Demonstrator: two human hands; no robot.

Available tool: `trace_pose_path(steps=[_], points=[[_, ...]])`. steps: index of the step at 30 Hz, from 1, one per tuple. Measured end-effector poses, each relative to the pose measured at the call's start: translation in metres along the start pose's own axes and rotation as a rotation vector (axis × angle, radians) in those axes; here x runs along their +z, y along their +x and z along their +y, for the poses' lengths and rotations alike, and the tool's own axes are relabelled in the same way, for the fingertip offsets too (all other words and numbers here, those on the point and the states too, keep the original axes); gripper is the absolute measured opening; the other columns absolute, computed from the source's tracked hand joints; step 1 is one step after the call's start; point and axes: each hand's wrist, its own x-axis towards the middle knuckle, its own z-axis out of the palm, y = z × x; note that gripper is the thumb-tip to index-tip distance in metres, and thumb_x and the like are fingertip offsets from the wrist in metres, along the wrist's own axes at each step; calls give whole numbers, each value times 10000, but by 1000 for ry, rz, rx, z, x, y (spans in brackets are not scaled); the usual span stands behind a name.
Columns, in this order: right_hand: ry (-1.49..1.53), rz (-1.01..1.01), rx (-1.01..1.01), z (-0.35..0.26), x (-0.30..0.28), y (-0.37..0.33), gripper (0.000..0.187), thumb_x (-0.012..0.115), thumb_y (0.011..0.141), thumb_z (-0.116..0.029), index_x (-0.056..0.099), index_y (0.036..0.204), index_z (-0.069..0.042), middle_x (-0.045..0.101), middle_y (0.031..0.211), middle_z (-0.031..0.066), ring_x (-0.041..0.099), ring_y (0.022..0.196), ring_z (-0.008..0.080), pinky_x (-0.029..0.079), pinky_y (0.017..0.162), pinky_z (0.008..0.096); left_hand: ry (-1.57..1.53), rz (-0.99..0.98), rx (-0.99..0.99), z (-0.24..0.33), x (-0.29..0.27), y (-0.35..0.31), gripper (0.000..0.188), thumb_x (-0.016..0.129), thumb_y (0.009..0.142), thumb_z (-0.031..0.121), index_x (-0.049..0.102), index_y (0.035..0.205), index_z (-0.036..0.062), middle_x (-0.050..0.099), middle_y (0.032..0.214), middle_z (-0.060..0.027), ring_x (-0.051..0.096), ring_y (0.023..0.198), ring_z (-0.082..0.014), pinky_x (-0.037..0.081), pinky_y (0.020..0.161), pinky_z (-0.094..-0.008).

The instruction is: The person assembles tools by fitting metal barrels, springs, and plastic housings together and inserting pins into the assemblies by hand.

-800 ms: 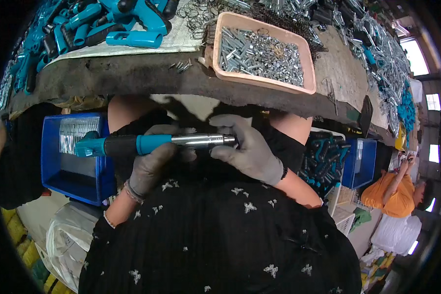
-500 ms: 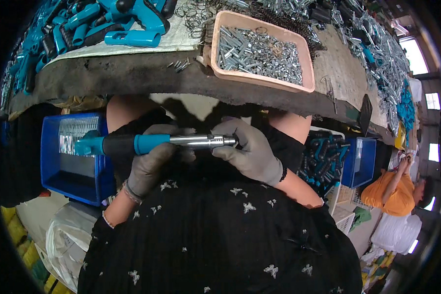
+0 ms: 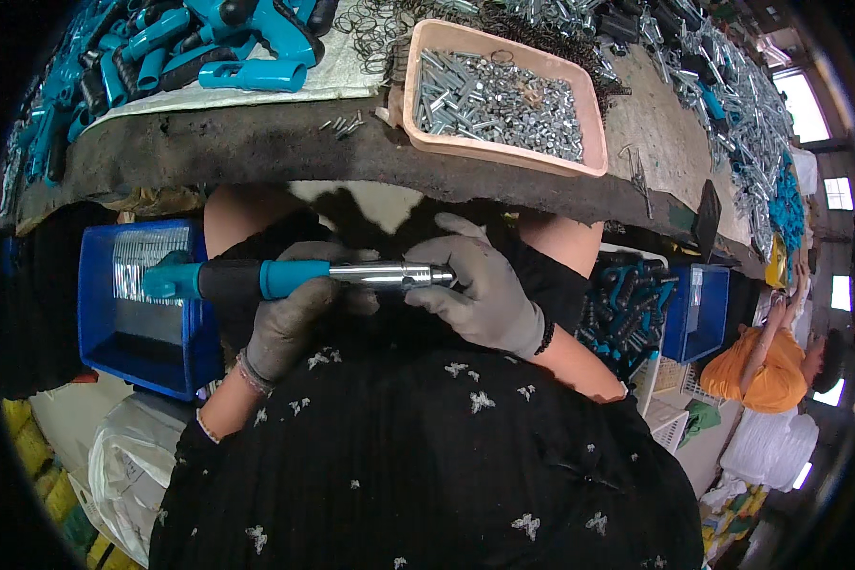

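Note:
A long tool with teal and black plastic sections and a shiny metal barrel (image 3: pixel 370 275) lies level across my lap; its exact kind does not show. My left hand (image 3: pixel 294 318), in a grey glove, is wrapped around the teal collar where the barrel begins. At the barrel's right end, my gloved right hand (image 3: pixel 480 290) holds the tip between thumb and fingers, with one finger raised. The tool's teal left end (image 3: pixel 169 281) hangs over the edge of a blue bin (image 3: pixel 141 366).
On the bench (image 3: pixel 256 147) ahead sits a pinkish tray (image 3: pixel 503 157) of small metal pins and nuts. Teal housings (image 3: pixel 252 75) pile up at left, metal parts (image 3: pixel 741 114) at right. A crate of teal-black parts (image 3: pixel 627 313) stands beside my right leg. A person in orange (image 3: pixel 765 366) works far right.
My right hand has shifted slightly left on the barrel tip, and one finger has lifted. The left hand keeps its hold. At far right the other person's arms have moved.

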Motion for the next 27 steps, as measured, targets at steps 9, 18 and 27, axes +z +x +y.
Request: trace_pose_path(steps=[9, 18, 27], points=[[-59, -96, -60, 8, 1, -5, 259, 728, 846, -226, 651, 993, -28, 636, 890, 165, 609, 869, 383, 472, 887, 441, -47, -31, -15, -3, -2, 0, 441, 658, 927, 219, 448, 1264, 27, 572, 1308, -256, 688, 980, -298, 593, 859, -420], [-146, -70, -138, 3, 7, 7, 291, 652, 917, -329, 633, 885, -41, 611, 718, 122, 616, 727, 304, 472, 676, 410, -1, -59, -24, 3, -3, 3, 398, 652, 932, 222, 479, 1223, 13, 596, 1273, -237, 689, 959, -280, 592, 842, -398], [412, -160, 249, 14, 13, 11, 488, 432, 1037, -426, 573, 769, -43, 551, 674, 49, 509, 615, 139, 429, 587, 325, 191, -110, 115, 9, 3, 17, 349, 709, 898, 193, 546, 1141, 4, 672, 1106, -135, 662, 931, -188, 554, 775, -326]])
